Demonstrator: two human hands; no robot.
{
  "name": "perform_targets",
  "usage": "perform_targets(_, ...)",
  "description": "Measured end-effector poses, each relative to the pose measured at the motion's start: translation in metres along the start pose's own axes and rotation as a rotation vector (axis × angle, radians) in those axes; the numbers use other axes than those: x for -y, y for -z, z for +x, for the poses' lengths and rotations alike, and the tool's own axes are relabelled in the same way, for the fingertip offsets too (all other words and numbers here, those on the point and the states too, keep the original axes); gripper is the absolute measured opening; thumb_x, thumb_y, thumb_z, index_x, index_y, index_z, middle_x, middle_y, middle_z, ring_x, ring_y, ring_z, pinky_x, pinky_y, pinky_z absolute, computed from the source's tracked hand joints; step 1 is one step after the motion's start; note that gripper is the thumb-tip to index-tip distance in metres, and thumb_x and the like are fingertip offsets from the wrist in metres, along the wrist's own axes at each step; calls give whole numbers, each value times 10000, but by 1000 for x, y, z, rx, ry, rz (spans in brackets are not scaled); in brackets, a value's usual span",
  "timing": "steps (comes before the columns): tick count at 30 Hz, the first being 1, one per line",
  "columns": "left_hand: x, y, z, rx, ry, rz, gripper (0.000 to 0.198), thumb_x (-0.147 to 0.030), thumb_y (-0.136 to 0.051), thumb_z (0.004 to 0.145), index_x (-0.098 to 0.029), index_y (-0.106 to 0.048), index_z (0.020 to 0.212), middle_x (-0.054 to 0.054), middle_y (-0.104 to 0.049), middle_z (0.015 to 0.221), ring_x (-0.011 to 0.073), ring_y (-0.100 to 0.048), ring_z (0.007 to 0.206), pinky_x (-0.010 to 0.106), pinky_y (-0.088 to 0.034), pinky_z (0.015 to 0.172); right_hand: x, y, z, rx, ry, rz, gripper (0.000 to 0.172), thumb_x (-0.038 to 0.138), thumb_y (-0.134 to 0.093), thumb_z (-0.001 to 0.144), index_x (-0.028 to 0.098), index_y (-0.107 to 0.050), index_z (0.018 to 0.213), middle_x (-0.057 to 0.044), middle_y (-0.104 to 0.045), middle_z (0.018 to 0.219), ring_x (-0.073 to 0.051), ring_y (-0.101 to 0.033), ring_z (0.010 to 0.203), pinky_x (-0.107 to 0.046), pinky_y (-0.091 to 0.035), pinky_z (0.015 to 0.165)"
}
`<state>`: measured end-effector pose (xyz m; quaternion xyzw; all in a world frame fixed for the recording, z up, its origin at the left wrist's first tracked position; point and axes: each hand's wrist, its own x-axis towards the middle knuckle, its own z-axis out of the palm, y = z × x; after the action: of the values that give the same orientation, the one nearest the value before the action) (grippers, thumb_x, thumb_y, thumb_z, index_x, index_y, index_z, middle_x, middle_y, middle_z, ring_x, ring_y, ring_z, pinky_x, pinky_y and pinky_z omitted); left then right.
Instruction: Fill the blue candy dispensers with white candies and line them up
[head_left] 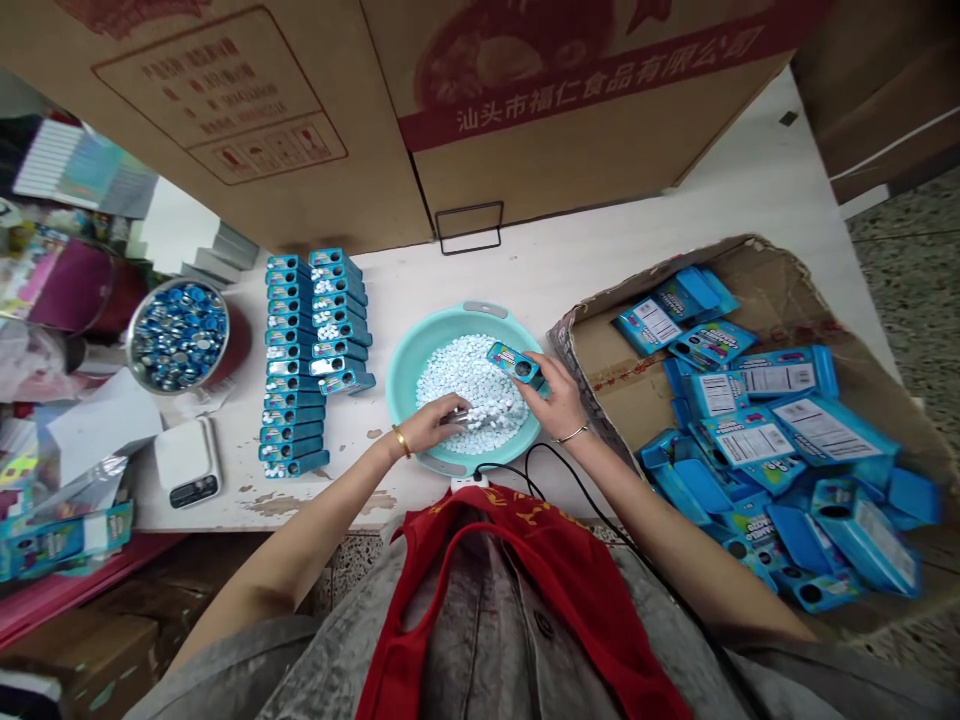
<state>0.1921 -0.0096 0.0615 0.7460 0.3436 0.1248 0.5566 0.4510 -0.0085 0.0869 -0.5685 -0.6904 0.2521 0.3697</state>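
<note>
A teal basin (409, 350) on the white table holds a heap of small white tablets (469, 375). My left hand (435, 420) reaches into the heap, fingers curled round a small metal scoop that is partly hidden. My right hand (555, 398) holds a small blue box (514, 362) over the basin's right side, its round hole facing up.
Two rows of filled blue boxes (311, 350) lie left of the basin. A steel bowl of blue caps (178, 335) and a small scale (187, 462) sit further left. A torn carton of blue boxes (772, 430) stands at right. Big cardboard cartons (420, 100) wall the back.
</note>
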Motion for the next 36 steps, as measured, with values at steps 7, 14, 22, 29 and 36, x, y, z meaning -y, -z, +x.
perform_targets(7, -76, 62, -1, 34, 49, 384, 222, -164, -519, 880, -144, -533, 1100, 92, -590, 1055, 190, -574, 983, 316, -467, 863, 3, -15, -12, 148, 71, 7, 401, 196, -495, 868, 206, -516, 1268, -130, -587, 1189, -269, -554, 1146, -464, -477, 1001)
perform_targets(14, -163, 49, 29, 271, 318, 989, 283, -47, -357, 903, -102, -584, 1065, 137, -580, 1048, 250, -620, 933, 342, -504, 708, 5, -24, -23, 199, 101, -7, 445, 177, -475, 873, 224, -474, 1315, -124, -578, 1209, -269, -542, 1168, -480, -480, 1007)
perform_targets(22, -128, 66, 27, 40, 334, 1039, 288, -98, -357, 929, -149, -545, 1142, 110, -568, 1047, 228, -589, 940, 327, -493, 729, -1, -19, -20, 143, 69, 7, 399, 215, -481, 893, 213, -485, 1291, -136, -583, 1196, -273, -548, 1161, -471, -485, 991)
perform_targets(29, 15, 15, 49, 103, 337, 856, 320, -68, -351, 914, -155, -512, 1176, 120, -547, 1156, 233, -516, 1069, 342, -461, 858, -2, -9, -8, 61, -9, -2, 358, 314, -529, 898, 203, -523, 1238, -132, -608, 1142, -262, -580, 1095, -439, -493, 959)
perform_targets(36, 30, -43, 36, 197, 207, 517, 321, -51, -399, 860, -153, -536, 1133, 130, -576, 1149, 239, -542, 1041, 372, -455, 893, 1, -5, -2, 21, -75, 5, 351, 374, -558, 885, 204, -554, 1193, -125, -635, 1093, -260, -603, 1034, -434, -504, 919)
